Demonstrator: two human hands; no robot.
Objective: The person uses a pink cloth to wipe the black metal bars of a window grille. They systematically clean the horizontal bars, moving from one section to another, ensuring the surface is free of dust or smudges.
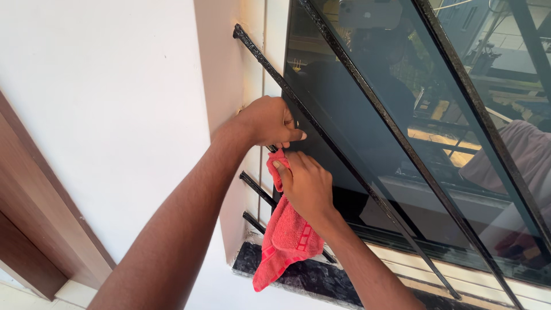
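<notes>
My left hand (268, 120) is closed around a black metal window bar (256, 47) close to the white wall, with its thumb pointing toward the glass. Just below it, my right hand (307, 183) grips a red cloth (287, 238) and presses its upper end against the same bar, right under my left hand's fingers. The rest of the cloth hangs down over the dark stone sill (313, 280). Both forearms reach in from the bottom of the view.
Several black grille bars (396, 129) run slantwise across a dark glass pane (356, 115) that reflects a person and buildings. The white wall (115, 86) fills the left side, with a brown wooden frame (34, 229) at the far left.
</notes>
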